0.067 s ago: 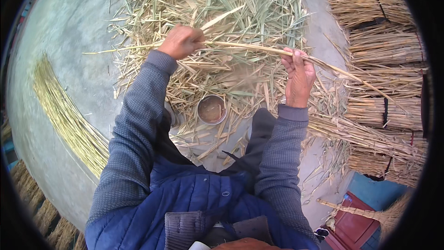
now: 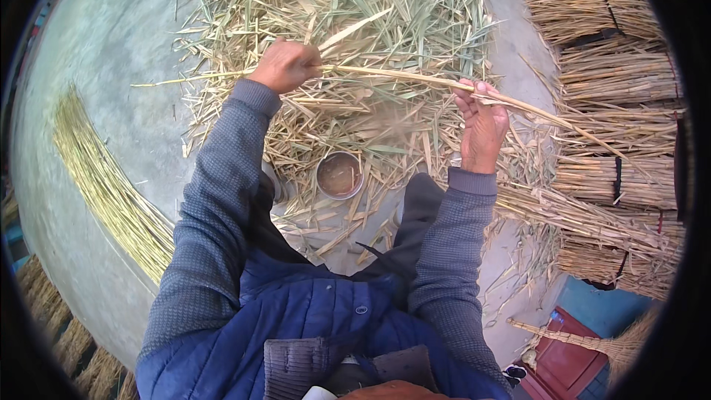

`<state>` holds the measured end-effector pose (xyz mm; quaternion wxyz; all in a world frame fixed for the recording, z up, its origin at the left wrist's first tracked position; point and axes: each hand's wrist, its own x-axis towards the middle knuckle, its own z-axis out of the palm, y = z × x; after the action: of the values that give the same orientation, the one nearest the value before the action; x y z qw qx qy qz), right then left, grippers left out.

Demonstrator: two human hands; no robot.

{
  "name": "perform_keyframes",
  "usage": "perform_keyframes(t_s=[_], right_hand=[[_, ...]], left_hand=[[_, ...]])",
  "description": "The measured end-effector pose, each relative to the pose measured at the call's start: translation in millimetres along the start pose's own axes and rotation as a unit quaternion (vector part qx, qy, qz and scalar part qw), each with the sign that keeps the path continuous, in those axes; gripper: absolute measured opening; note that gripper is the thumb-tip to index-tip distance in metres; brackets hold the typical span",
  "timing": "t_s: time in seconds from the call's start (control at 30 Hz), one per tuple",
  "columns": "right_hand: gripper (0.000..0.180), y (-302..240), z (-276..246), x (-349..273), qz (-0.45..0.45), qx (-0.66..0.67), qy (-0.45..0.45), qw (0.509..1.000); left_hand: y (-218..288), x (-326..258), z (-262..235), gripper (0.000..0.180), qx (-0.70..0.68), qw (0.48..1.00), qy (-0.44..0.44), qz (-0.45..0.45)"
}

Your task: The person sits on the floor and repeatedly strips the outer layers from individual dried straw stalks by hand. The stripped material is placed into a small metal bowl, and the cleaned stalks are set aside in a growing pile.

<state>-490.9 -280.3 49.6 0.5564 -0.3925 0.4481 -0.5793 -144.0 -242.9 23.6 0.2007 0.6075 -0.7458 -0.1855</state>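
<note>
A long dry reed stalk (image 2: 392,74) stretches across in front of me, sloping down to the right. My left hand (image 2: 286,65) is closed round it, and its thin yellowish end sticks out to the left. On the right, my right hand (image 2: 483,122) pinches the stalk between thumb and fingertips, with a loose strip of dry leaf sheath at the thumb. Beyond that hand the stalk runs on toward the bundles. Under both hands lies a wide heap of stripped leaves (image 2: 355,111), partly green and partly straw-coloured.
A round metal bowl (image 2: 339,175) stands between my feet. Cleaned yellow-green stalks (image 2: 111,181) lie on the concrete floor at left. Tied reed bundles (image 2: 615,78) are stacked at right, with loose unstripped stalks (image 2: 585,215) nearby. A straw broom (image 2: 622,344) lies over something dark red at lower right.
My right hand has shifted slightly to the right along the stalk, and the leaf strip at its thumb shows more. My left hand has edged a little left.
</note>
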Motion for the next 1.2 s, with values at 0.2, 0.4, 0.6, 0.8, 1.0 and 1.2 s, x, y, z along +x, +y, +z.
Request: perform_keyframes(t_s=[0.2, 0.4, 0.6, 0.8, 1.0, 1.2], right_hand=[[0.028, 21.0, 17.0, -10.6, 0.033, 0.032, -0.125, 0.991], [0.023, 18.0, 26.9, -18.6, 0.041, 0.024, -0.129, 0.99], [0.021, 21.8, 22.5, -19.4, 0.045, 0.038, -0.147, 0.987], [0.021, 23.7, 15.2, -16.4, 0.055, 0.053, -0.117, 0.99], [0.021, 22.1, 9.3, -10.7, 0.034, 0.043, -0.123, 0.991], [0.022, 22.8, 5.2, -10.1, 0.029, 0.047, -0.136, 0.989]], left_hand=[[50.8, 15.1, 32.8, 0.033, -0.221, 0.972, 0.013, 0.084], [63.8, 20.7, 42.9, 0.023, -0.334, 0.941, 0.008, -0.05], [57.7, 20.9, 50.8, 0.024, -0.403, 0.912, 0.023, -0.076], [37.0, 17.4, 42.5, 0.027, -0.205, 0.97, 0.1, 0.081], [9.9, 7.5, 28.0, 0.025, -0.332, 0.94, -0.053, -0.062], [-5.8, 5.6, 22.3, 0.017, -0.466, 0.872, 0.054, -0.138]])
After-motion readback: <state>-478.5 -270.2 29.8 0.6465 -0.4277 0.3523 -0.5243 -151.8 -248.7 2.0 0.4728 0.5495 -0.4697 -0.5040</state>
